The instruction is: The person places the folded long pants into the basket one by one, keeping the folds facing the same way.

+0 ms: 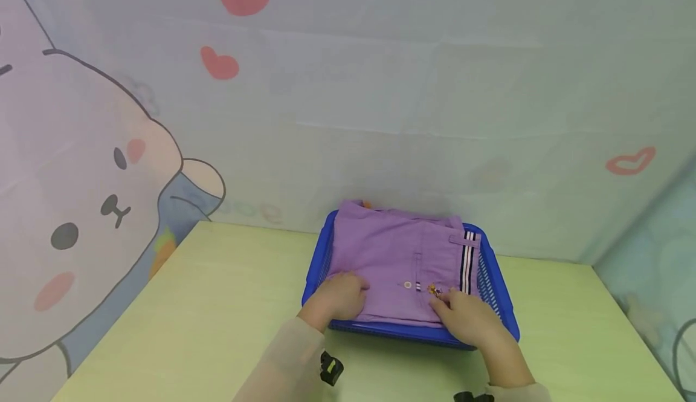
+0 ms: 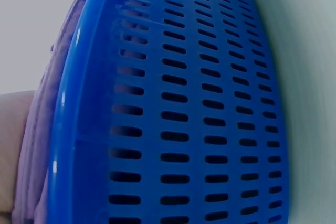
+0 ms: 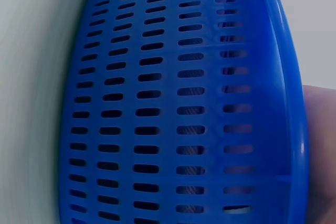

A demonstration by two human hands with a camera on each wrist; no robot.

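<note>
Folded purple trousers (image 1: 380, 245) lie in a blue plastic basket (image 1: 505, 311) in the head view. A dark-and-white striped band runs down their right side, with a pale button and a small yellow ornament nearer the front. My left hand (image 1: 341, 296) rests on the cloth at the basket's front left corner. At the front right my right hand (image 1: 470, 317) touches the cloth beside the ornament, its fingers pointing inward. Both wrist views are filled mostly by the slotted basket wall (image 2: 194, 108), and the fingertips are hidden there.
The basket stands on a pale yellow-green table (image 1: 244, 281). Close behind it hangs a printed cloth backdrop (image 1: 413, 87) with hearts and a cartoon animal. A dark cable (image 1: 676, 353) curves at the far right edge.
</note>
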